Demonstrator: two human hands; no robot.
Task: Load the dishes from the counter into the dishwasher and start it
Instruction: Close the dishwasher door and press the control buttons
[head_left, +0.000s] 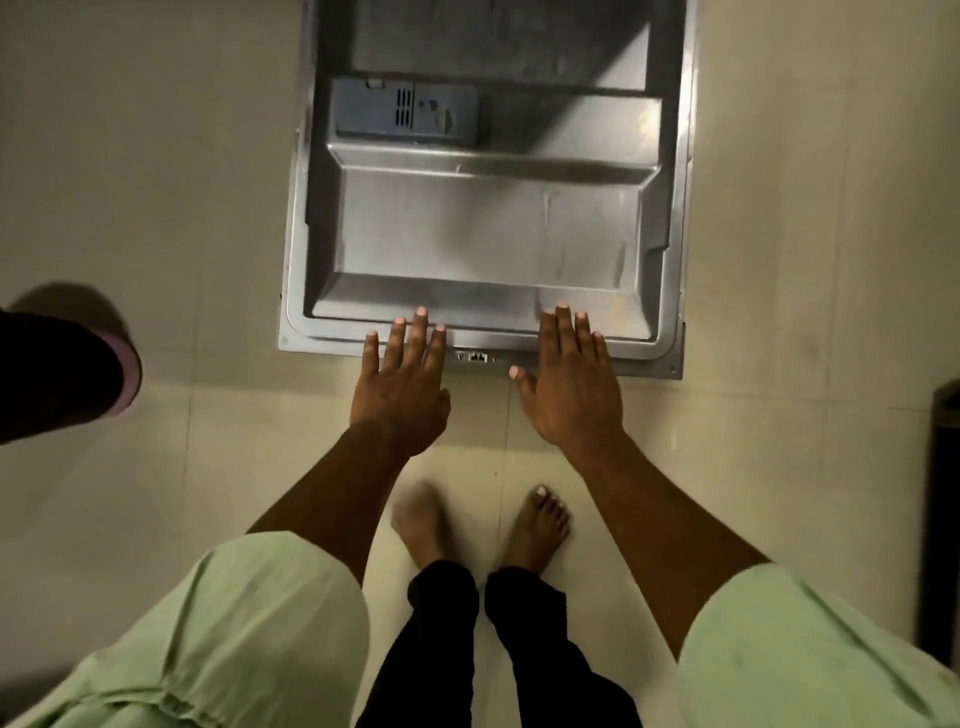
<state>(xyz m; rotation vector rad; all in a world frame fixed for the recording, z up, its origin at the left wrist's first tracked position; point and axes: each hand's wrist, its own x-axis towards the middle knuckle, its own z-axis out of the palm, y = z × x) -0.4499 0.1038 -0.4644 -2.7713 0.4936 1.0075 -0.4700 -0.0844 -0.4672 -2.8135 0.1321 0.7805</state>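
Left grip (402, 379), released with fingers straight, lies over the near edge of the dishwasher door (483, 234). Right grip (571, 384), just as flat, is beside it on that edge. The door, dull stamped steel, stretches away from both, equally near. No dishes show.

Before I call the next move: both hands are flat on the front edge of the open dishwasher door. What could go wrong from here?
The left hand and right hand lie flat on the dishwasher door rim, not gripping, so it could slip if lifted this way.
The bare feet stand just short of that edge, and a door slipping back down might catch toes.
Near the door's left corner is another person's foot, a possible bump or trip.
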